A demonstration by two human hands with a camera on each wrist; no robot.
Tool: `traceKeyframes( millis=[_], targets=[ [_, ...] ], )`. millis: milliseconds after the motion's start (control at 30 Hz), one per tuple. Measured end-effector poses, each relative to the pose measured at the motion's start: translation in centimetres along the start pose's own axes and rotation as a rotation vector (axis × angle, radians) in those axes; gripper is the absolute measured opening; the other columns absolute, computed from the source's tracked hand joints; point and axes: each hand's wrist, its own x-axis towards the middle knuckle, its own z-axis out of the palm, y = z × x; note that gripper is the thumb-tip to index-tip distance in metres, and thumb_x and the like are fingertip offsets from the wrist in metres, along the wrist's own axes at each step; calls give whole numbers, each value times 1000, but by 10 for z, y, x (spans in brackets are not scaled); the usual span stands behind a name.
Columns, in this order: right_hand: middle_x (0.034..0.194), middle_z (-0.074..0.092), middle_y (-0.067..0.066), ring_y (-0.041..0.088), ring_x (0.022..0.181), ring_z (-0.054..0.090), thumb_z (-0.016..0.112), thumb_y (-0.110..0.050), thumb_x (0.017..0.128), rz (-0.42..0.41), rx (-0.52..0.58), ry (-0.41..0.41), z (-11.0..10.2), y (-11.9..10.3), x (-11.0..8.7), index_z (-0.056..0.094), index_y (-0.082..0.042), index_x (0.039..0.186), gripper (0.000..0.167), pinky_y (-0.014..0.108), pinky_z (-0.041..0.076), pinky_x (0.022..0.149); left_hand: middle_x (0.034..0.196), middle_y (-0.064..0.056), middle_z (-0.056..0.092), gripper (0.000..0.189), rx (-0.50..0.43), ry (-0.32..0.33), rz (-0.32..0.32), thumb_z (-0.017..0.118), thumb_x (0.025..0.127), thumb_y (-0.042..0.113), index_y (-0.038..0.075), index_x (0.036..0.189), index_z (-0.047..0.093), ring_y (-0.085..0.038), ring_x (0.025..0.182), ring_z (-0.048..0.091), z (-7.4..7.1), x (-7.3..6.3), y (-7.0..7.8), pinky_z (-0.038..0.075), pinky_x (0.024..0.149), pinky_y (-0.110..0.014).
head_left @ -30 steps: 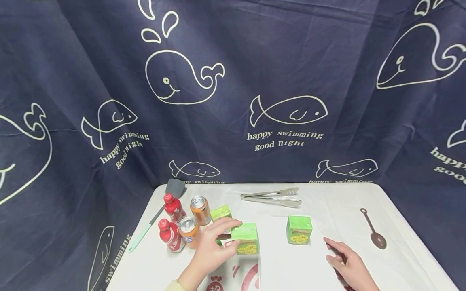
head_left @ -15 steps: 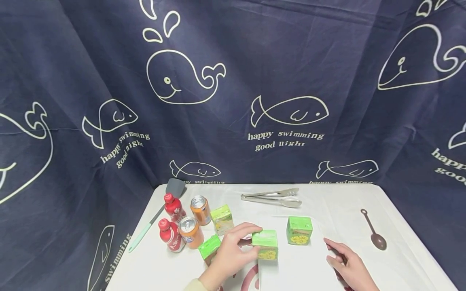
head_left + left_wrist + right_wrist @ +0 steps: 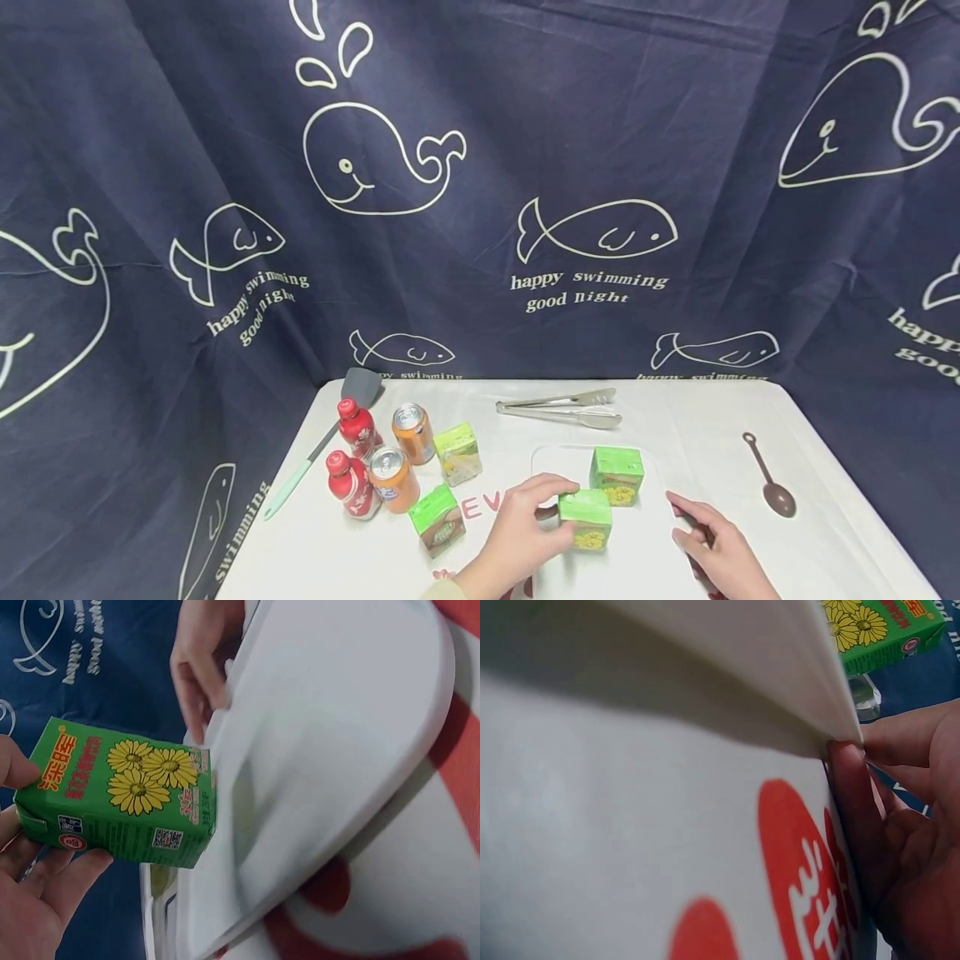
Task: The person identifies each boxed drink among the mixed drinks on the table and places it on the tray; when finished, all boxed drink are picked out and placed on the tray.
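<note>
In the head view my left hand (image 3: 525, 527) holds a green drink carton (image 3: 587, 522) by its side, between thumb and fingers. Yellow flowers on the carton (image 3: 120, 787) show clearly in the left wrist view. It is over a white tray (image 3: 637, 554) with rounded corners, and whether it touches the tray I cannot tell. A similar green carton (image 3: 617, 477) stands on the tray just behind. My right hand (image 3: 723, 546) pinches the tray's right edge; in the right wrist view, the thumb (image 3: 853, 795) is at the edge of the tray (image 3: 757, 652).
Left on the table stand two red bottles (image 3: 352, 487), two orange cans (image 3: 393, 479), a yellow-green carton (image 3: 457, 454) and another green carton (image 3: 437, 521). A spatula (image 3: 303, 475) lies beyond them. Metal tongs (image 3: 558, 408) lie at the back, a brown spoon (image 3: 777, 496) at the right.
My left hand has carried the green carton rightward, from left of the tray to over it, uncovering the cartons at the left. The right hand has stayed at the tray's edge.
</note>
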Motion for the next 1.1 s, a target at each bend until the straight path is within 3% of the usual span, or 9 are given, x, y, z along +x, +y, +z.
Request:
traceKeyframes(
  millis=[233, 433, 800, 1100],
  targets=[
    [124, 57, 12, 13, 75, 52, 71, -9, 98, 2, -5, -10, 0, 0, 1, 53, -1, 150, 56, 27, 52, 56, 121, 9, 69, 50, -10, -23, 7, 74, 77, -5, 13, 124, 75, -4, 110, 65, 28, 1, -6, 59, 86, -20],
    [120, 58, 11, 12, 75, 51, 72, -9, 97, -29, -40, 6, -1, 1, 1, 55, 0, 148, 55, 26, 50, 60, 124, 5, 69, 50, -27, -55, 27, 73, 78, -6, 10, 125, 73, -4, 114, 64, 44, 3, -11, 57, 87, -18],
    [119, 59, 10, 11, 75, 51, 74, -8, 96, -60, -35, 20, 0, 4, 2, 57, 1, 146, 54, 25, 49, 60, 125, 2, 69, 48, 11, -58, 60, 75, 80, -5, 11, 126, 73, -3, 113, 62, 58, 7, -7, 57, 86, -17],
    [120, 59, 11, 11, 77, 51, 72, -6, 96, -61, -44, 14, 1, 4, 2, 56, 1, 147, 54, 25, 48, 63, 123, 2, 68, 47, 71, -65, 121, 77, 81, -1, 11, 127, 72, 0, 111, 61, 58, 8, -9, 57, 86, -16]
  ],
)
